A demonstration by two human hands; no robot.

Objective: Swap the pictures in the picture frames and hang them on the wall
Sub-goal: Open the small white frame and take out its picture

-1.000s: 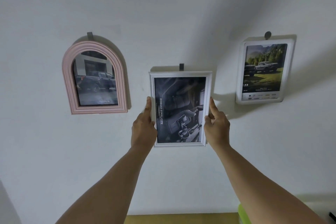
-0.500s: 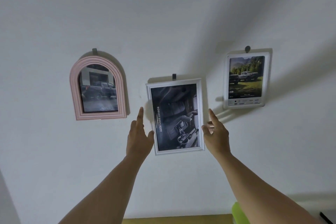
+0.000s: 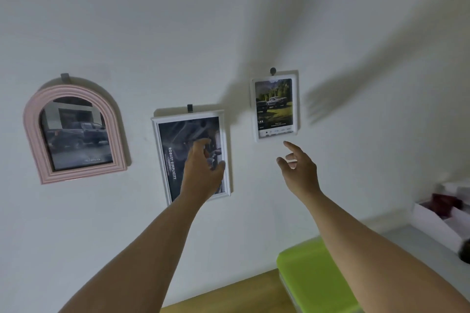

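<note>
1. Head view, frames: pink arched frame (image 3: 73, 132), white frame (image 3: 175, 140) (tilted) and small white frame (image 3: 274, 107) all hang on the wall.
2. Hands: left hand (image 3: 201, 173) is loosely spread before the white frame. Right hand (image 3: 300, 170) is open below the small one. Both are empty.
3. Risk: a careless knock could unhook a frame.
4. Containers: green box (image 3: 305, 262), contents hidden; white box (image 3: 432, 223), something dark red inside.

Clutter in the lower right corner

A lime-green box (image 3: 307, 269), blurred, sits at the bottom right on a light wooden surface (image 3: 234, 297). To its right runs a pale grey ledge (image 3: 419, 244) carrying a white open carton (image 3: 432, 223) with something dark red (image 3: 445, 202) in it. A dark object (image 3: 466, 251) is cut off by the right edge.
</note>
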